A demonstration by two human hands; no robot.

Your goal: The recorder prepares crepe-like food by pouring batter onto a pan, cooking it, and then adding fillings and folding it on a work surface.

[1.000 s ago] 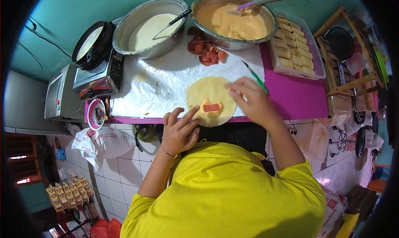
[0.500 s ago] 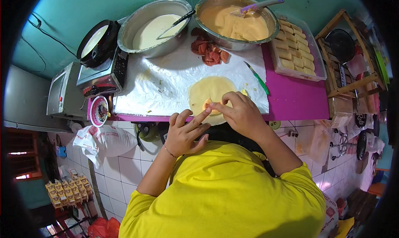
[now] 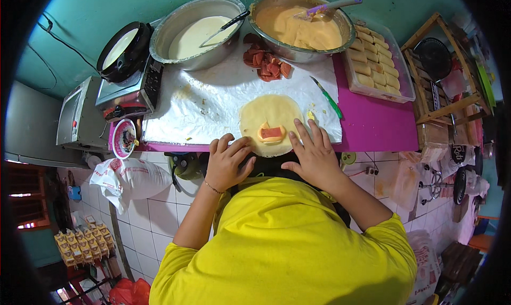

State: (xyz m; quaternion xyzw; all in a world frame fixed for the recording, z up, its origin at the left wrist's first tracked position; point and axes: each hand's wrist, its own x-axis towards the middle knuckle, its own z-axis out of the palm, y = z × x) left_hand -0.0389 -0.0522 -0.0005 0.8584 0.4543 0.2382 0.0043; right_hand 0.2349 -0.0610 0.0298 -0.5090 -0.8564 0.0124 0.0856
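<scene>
A round pale-yellow crepe (image 3: pixel 269 112) lies at the front of the silver sheet (image 3: pixel 191 113), with orange paste (image 3: pixel 266 139) around a reddish slice (image 3: pixel 273 132) on it. My left hand (image 3: pixel 229 161) is at its lower-left edge, fingers apart and slightly curled, holding nothing. My right hand (image 3: pixel 314 158) lies with fingers spread on its right part, empty. Behind the crepe is a pile of reddish slices (image 3: pixel 266 62). A green-handled knife (image 3: pixel 332 104) lies to the right.
At the back stand a bowl of white batter (image 3: pixel 191 39) and a bowl of orange paste (image 3: pixel 287 28). A pan on a stove (image 3: pixel 114 60) and a small bowl (image 3: pixel 123 137) are left. A tub of pale rolls (image 3: pixel 375 65) and a wooden rack (image 3: pixel 460 100) are right.
My right hand first moved in onto the filling, and has since drawn back to the right with its fingers spread, uncovering the slice and paste.
</scene>
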